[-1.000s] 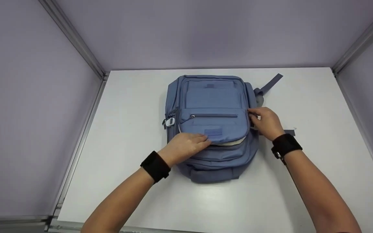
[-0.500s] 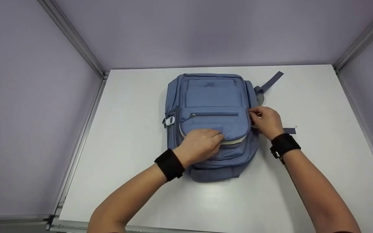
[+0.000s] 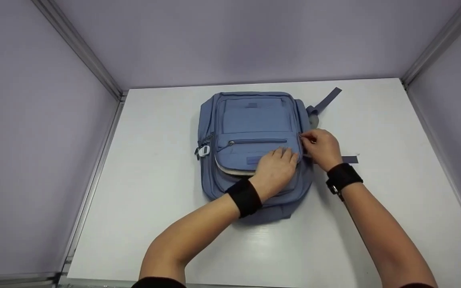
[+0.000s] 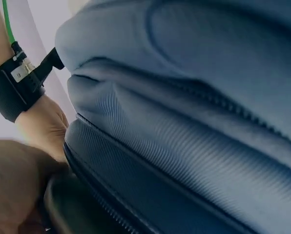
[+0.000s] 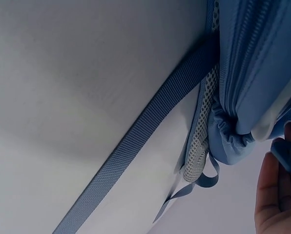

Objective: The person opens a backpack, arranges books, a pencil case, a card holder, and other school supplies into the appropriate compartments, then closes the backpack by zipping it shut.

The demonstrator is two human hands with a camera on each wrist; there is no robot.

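A blue backpack (image 3: 260,120) lies front side up, its lower end toward me. Its front pocket gapes along the lower left edge, where a pale lining (image 3: 234,172) shows. My left hand (image 3: 273,171) rests on the lower right of that pocket, fingers extended over the fabric; it appears blurred at the lower left of the left wrist view. At the pocket's right edge my right hand (image 3: 323,149) pinches a zipper pull, seen as a blue tab (image 5: 285,154) between thumb and finger in the right wrist view.
The backpack lies on a white table (image 3: 154,168) with pale panels behind and at the sides. Loose straps (image 3: 326,101) stretch out from its right side. A small white tag (image 3: 204,151) hangs at its left side. The horizontal front zipper (image 3: 258,141) is closed.
My left hand has slid right across the pocket from its lower left edge, fingers now pointing up and away. My right hand keeps its pinch at the right edge. The head view has shifted slightly.
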